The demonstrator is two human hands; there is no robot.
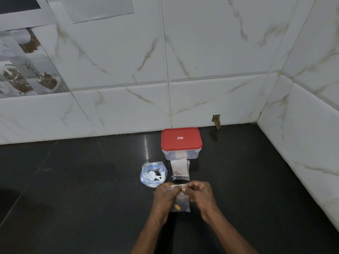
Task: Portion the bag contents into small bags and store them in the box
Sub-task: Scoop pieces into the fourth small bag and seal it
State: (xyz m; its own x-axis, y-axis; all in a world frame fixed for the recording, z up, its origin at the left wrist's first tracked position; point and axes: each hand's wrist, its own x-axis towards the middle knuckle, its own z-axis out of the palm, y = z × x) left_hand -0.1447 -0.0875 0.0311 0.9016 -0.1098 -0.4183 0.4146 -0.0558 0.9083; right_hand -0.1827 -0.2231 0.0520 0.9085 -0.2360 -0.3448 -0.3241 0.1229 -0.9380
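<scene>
Both my left hand (164,194) and right hand (200,194) pinch the top strip of a small clear plastic bag (180,203) holding dark bits, hung upright so nothing spills as I seal it, I judge; the red-lidded clear plastic box (181,143) sits closed at twelve o'clock.

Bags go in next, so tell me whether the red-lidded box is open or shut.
Shut: the red lid sits flat on the clear box, covering its whole top.
</scene>
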